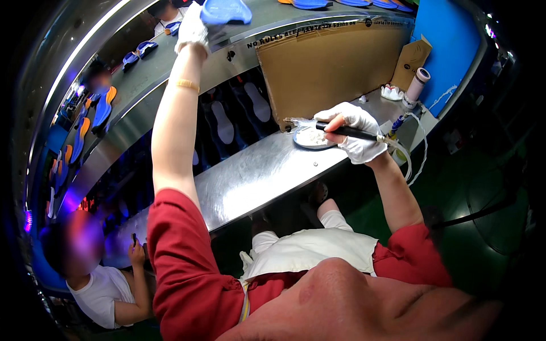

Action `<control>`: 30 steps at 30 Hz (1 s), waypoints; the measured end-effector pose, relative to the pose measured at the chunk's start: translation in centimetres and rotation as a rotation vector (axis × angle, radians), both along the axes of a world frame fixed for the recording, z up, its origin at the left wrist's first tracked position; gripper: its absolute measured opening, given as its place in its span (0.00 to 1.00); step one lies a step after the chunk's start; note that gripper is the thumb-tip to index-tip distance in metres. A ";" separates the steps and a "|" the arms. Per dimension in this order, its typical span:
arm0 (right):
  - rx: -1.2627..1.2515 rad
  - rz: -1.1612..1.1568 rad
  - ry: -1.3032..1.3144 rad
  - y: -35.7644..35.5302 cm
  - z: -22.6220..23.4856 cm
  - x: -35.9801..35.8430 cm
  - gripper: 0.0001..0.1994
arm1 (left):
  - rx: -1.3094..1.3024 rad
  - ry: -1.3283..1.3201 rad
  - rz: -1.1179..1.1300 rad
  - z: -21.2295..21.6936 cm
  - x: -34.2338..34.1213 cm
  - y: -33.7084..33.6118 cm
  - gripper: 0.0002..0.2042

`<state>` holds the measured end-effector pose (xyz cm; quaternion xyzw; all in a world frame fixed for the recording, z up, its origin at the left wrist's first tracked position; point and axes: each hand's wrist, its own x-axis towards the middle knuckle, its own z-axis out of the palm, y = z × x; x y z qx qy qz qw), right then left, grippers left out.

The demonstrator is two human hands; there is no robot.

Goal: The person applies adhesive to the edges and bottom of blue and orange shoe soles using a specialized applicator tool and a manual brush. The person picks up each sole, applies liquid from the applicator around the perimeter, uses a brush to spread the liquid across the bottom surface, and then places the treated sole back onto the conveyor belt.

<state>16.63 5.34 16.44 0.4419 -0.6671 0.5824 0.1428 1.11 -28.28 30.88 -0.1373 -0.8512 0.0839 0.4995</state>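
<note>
My left hand [192, 29], in a white glove, is stretched to the conveyor at the top of the view. Its fingers close on the edge of a blue shoe sole [226, 11]; the far fingertips are partly hidden. In my right hand [358, 132], gloved with some fingertips bare, is a black-handled brush [354, 132] with a pale tube trailing from its end. The brush head is over a shallow round dish [314, 147] containing a white, paste-like substance. Shoe soles [104, 109] in blue and orange lie along the belt at left.
A steel ledge [250, 182] runs below the conveyor [244, 54]. Behind the dish stands a cardboard panel [335, 71]. A pink bottle [417, 88] and a coiled tube [420, 128] occupy the right end. Dark shoes with pale soles [222, 122] fill a lower shelf. A co-worker [105, 290] sits at left.
</note>
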 end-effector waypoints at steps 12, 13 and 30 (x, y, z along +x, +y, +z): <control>-0.049 0.023 -0.305 0.8 -4.3 1.1 0.07 | 0.220 -0.098 -0.207 -4.2 9.2 -3.8 0.11; -0.079 0.069 -0.409 0.3 -4.9 1.2 0.06 | 0.380 -0.086 -0.421 -4.6 10.8 -4.7 0.12; -0.208 -0.029 -0.612 -3.7 -8.8 4.9 0.12 | 2.547 -1.132 -1.473 -24.4 26.5 6.4 0.42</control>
